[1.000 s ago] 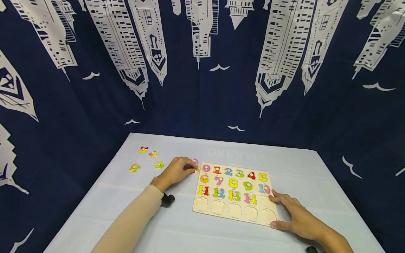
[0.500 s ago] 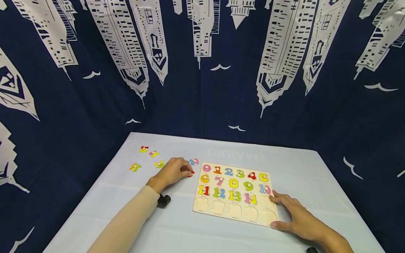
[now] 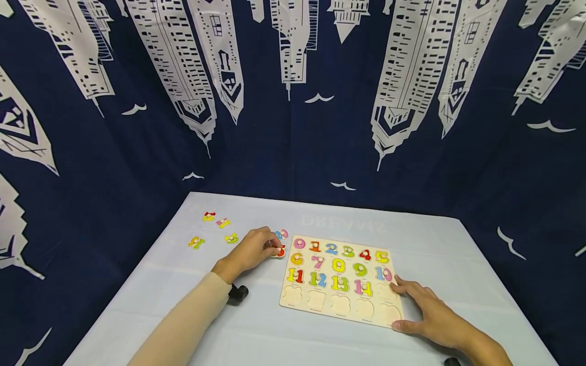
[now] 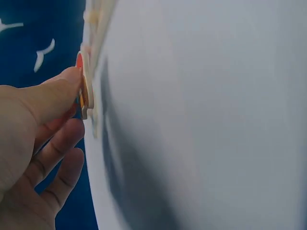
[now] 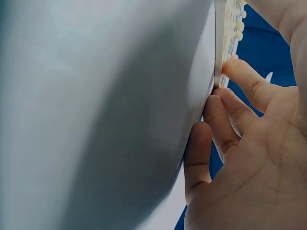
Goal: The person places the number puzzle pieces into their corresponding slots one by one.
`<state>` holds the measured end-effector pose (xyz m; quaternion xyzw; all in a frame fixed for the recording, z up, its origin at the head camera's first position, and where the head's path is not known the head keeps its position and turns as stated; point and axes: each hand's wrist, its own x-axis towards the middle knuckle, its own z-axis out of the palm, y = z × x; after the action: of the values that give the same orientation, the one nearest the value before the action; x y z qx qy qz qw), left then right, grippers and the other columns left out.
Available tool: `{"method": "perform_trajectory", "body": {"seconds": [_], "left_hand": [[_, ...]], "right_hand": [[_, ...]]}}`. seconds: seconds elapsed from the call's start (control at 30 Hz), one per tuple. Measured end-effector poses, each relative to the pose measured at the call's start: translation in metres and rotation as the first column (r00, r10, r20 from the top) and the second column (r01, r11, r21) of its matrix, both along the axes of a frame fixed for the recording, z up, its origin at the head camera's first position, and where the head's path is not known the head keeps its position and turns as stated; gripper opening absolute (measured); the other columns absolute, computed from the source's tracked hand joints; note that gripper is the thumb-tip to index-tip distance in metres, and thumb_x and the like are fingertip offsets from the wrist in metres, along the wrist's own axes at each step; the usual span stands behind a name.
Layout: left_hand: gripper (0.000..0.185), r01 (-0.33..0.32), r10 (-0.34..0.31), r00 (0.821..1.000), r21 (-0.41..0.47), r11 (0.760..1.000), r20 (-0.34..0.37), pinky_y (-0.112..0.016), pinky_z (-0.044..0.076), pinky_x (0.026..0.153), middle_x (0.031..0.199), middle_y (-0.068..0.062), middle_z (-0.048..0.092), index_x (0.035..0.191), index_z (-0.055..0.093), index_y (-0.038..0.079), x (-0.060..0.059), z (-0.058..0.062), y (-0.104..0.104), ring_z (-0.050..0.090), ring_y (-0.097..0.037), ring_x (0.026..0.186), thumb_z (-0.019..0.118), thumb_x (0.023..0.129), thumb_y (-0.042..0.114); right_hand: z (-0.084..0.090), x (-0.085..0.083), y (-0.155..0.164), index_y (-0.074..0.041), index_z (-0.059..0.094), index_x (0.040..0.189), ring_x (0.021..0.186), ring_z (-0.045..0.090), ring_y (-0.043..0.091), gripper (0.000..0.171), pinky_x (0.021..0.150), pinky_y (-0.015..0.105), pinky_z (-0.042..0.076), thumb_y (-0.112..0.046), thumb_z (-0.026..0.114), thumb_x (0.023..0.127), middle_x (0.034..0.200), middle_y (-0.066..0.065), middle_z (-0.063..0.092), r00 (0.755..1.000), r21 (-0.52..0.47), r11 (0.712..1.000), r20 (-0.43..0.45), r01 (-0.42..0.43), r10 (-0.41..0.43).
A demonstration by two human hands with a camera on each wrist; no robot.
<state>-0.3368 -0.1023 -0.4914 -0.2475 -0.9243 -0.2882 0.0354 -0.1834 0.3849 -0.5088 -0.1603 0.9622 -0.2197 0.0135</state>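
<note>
My left hand (image 3: 252, 251) pinches a wooden number puzzle piece (image 3: 281, 252) between thumb and fingers, left of the number board. In the left wrist view that piece (image 4: 85, 88) stands edge-on, red and orange on its face, and the other fingers are loosely bent. The pale wooden board (image 3: 316, 312) has colored numbers 0 to 14 in its upper rows and bare recesses in the bottom row and at the third row's right end. My right hand (image 3: 428, 312) rests at the board's right edge, fingers spread, thumb at the near corner; the right wrist view shows fingertips (image 5: 230, 67) touching the edge.
A blue and pink number piece (image 3: 282, 234) lies just beyond the left hand. Several more, including a red and yellow piece (image 3: 208, 217) and an orange and green piece (image 3: 196, 243), lie at the left on the white table (image 3: 247, 330). A dark printed curtain (image 3: 293, 152) hangs behind.
The left hand has drawn slightly back toward the left with the puzzle piece pinched, uncovering the blue and pink piece, and the held piece has turned. The right hand and board stay put.
</note>
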Motion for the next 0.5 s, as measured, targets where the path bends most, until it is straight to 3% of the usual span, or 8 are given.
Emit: {"method": "perform_trajectory", "body": {"seconds": [0.13,0.27,0.37,0.5], "left_hand": [[0.006,0.044,-0.042,0.998,0.033,0.999,-0.052,-0.037,0.062,0.099,0.114,0.004,0.077,0.11,0.086,0.02,0.007,0.007,0.018,0.073,-0.017,0.106,0.089,0.105,0.017],[0.007,0.105,-0.1,0.993,0.073,0.992,-0.06,-0.043,0.062,0.11,0.118,0.004,0.081,0.114,0.085,0.018,0.015,0.013,0.04,0.077,-0.019,0.114,0.087,0.108,0.019],[0.008,0.153,-0.149,0.987,0.092,0.984,-0.053,-0.041,0.063,0.11,0.119,0.004,0.083,0.117,0.085,0.018,0.022,0.015,0.059,0.079,-0.017,0.115,0.086,0.109,0.021],[0.007,0.216,-0.212,0.976,0.116,0.969,-0.049,-0.033,0.067,0.1,0.119,0.003,0.084,0.117,0.085,0.017,0.029,0.015,0.084,0.08,-0.013,0.113,0.085,0.11,0.019]], "right_hand": [[0.001,0.0,0.0,-0.023,0.067,0.157,0.152,0.058,0.043,0.088,0.114,0.055,0.053,-0.059,0.1,0.085,0.178,0.014,0.056,1.0,-0.003,1.0,-0.001,-0.005,0.005],[0.003,0.001,0.0,-0.023,0.067,0.157,0.152,0.058,0.043,0.087,0.114,0.043,0.052,-0.059,0.1,0.085,0.178,0.013,0.057,1.0,-0.005,1.0,-0.005,-0.009,0.009],[0.004,0.002,0.001,-0.023,0.067,0.158,0.153,0.058,0.043,0.086,0.112,0.034,0.05,-0.059,0.099,0.086,0.178,0.013,0.057,1.0,-0.008,1.0,-0.005,-0.017,0.017],[0.005,0.001,0.003,-0.025,0.065,0.16,0.155,0.056,0.044,0.086,0.114,0.042,0.054,-0.057,0.099,0.088,0.18,0.013,0.055,0.999,-0.001,1.0,0.022,-0.026,0.026]]}}
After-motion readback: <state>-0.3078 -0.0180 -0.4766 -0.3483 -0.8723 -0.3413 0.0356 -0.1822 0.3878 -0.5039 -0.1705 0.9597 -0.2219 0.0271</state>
